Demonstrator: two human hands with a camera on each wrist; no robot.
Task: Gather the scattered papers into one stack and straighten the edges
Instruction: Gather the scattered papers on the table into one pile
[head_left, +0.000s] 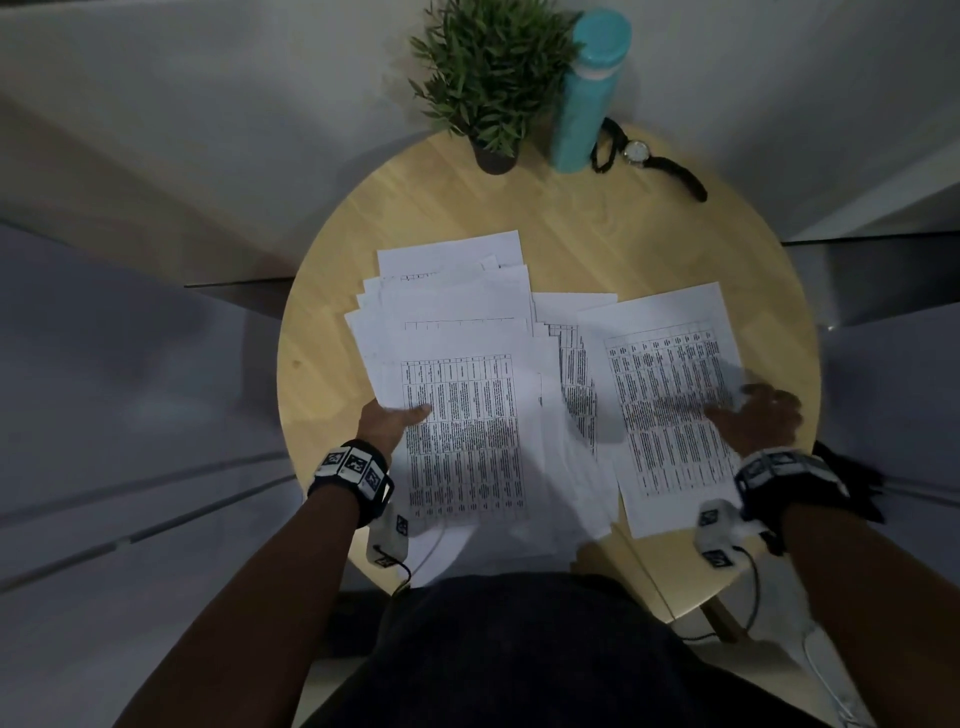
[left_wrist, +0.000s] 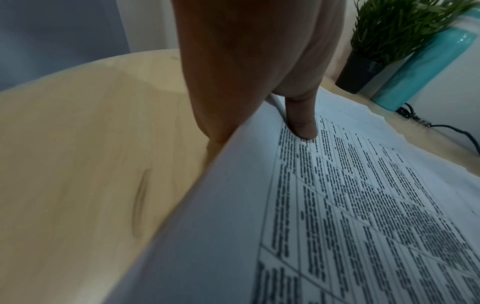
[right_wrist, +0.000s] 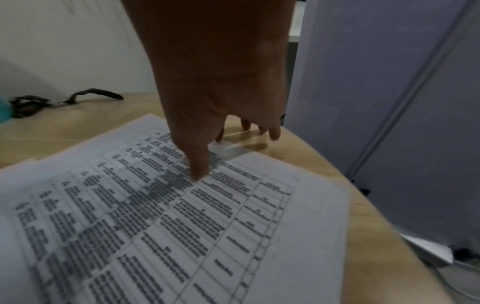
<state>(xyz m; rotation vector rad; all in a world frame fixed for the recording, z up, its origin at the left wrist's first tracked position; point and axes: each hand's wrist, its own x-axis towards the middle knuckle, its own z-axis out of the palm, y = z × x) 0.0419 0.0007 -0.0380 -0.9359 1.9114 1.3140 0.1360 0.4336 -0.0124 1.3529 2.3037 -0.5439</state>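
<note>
Left hand (head_left: 387, 421) gripping the left edge of a loose pile of papers (head_left: 467, 415), thumb on top, fingers underneath. Right hand (head_left: 758, 421) spread and relaxed, thumb pressing a separate sheet (head_left: 670, 405) lying just right of the pile on the round tabletop (head_left: 597, 223). At the far rim: plant (head_left: 491, 78), teal bottle (head_left: 587, 88), wristwatch (head_left: 636, 152).

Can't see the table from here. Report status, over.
Left hand pinches the pile edge, thumb on top. Right hand on the loose sheet, thumb pressing, fingers past its edge. Papers not yet one stack. Nothing in the way.
</note>
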